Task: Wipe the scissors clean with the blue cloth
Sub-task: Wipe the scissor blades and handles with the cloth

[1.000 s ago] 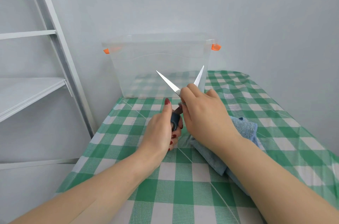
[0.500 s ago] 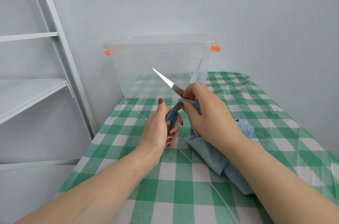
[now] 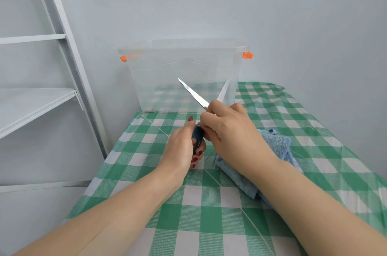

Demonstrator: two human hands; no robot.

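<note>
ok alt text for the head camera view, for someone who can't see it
Two bare hands hold open scissors above a green-checked tablecloth: the left hand grips the dark handle, the right hand holds the blue cloth round the pivot. The blades point up in a V before a clear plastic bin with orange latches.

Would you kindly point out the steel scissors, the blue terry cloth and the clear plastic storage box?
steel scissors point(image 3: 193, 93): head view, left blade.
blue terry cloth point(image 3: 276, 142): head view, far right fold.
clear plastic storage box point(image 3: 163, 79): head view, front wall.
</note>
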